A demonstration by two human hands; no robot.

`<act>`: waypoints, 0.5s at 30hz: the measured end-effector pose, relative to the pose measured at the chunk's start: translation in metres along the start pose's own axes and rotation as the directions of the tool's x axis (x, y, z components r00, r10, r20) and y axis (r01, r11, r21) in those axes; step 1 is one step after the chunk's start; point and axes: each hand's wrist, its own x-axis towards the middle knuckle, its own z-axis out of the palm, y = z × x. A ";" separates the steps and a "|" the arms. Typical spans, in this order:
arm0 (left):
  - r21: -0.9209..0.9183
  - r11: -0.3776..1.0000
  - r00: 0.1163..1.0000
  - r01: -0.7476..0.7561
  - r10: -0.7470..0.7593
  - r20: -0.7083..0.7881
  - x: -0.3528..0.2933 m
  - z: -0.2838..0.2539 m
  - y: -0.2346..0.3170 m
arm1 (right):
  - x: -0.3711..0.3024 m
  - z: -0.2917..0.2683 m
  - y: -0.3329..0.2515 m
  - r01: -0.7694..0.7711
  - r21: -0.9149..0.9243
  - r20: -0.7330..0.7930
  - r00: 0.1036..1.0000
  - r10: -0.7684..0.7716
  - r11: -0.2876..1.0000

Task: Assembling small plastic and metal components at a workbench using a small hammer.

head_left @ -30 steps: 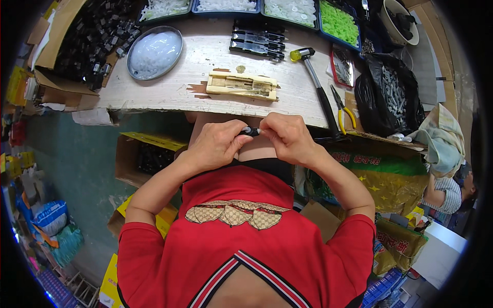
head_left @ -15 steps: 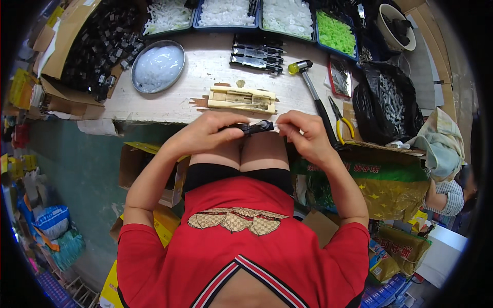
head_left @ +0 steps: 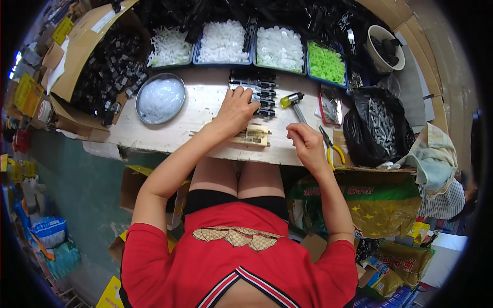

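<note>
My left hand [head_left: 235, 112] reaches forward over the bench, its fingers bent down onto a row of slim black plastic assemblies [head_left: 265, 95]. Its fingertips close on the near end of one of them, partly hidden by the hand. Below the wrist lies a cream-coloured holding block [head_left: 257, 136] with a slot, half covered by my forearm. My right hand [head_left: 309, 146] hovers at the bench's front edge with thumb and fingers pinched together; anything between them is too small to make out. Right beside it are a hammer [head_left: 292, 100] with a yellow face and yellow-handled pliers [head_left: 335, 150].
Along the back stand trays of white parts [head_left: 223, 43] and green parts [head_left: 326, 64]. A round dish [head_left: 160, 98] of pale, glossy paste sits at left by a carton [head_left: 77, 72] of black pieces. At right are a black bag [head_left: 354, 126] of metal pins and a red-edged box [head_left: 331, 105].
My left hand has moved from above my lap, where it held a black plastic assembly, forward to the row. My right hand has let go of that assembly and drawn slightly right.
</note>
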 end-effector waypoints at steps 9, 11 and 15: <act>-0.297 0.955 0.989 0.029 -0.070 -0.130 -0.012 -0.025 -0.008 | 0.167 0.031 0.021 0.184 -0.423 -0.112 0.961 -0.252 0.887; -0.370 0.923 0.966 0.105 -0.184 -0.184 -0.032 -0.045 -0.019 | 0.210 0.040 0.019 0.160 -0.486 -0.137 0.957 -0.256 0.859; -0.417 0.805 0.784 0.423 -0.555 -0.277 -0.095 -0.084 -0.061 | 0.265 0.065 0.021 0.114 -0.593 -0.157 0.955 -0.253 0.797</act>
